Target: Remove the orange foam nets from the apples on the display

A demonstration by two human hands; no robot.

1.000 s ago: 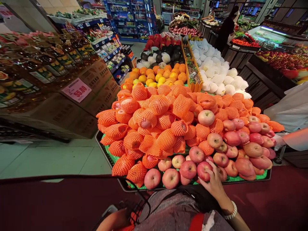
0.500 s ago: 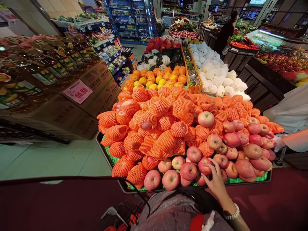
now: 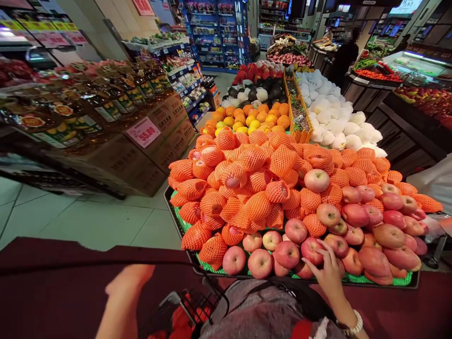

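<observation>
gripped a round, glossy red apple [image 3: 310, 250] with the curled right hand [image 3: 329, 275], at the front of a black-rimmed, green-lined tray [image 3: 406, 281], near orange foam-netted fruit [image 3: 259, 205]; could not tell open from closed in the blurred left hand [image 3: 127, 281].

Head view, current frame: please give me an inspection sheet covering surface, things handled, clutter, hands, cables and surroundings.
Surface: black tray with green liner, heaped with fruit.
Things handled: red apple at the tray's front, among other bare apples.
Clutter: orange foam nets around much of the fruit; orange things low by the person's body, unclear.
Hands: right hand has thumb and fingers on the red apple; left hand is blurred, off the tray, its grip unclear.
Cables: dark cord across the lower left; its ends unclear.
Surroundings: bottles on cardboard boxes, pink price sign, blue shelves, person in dark clothes.
</observation>
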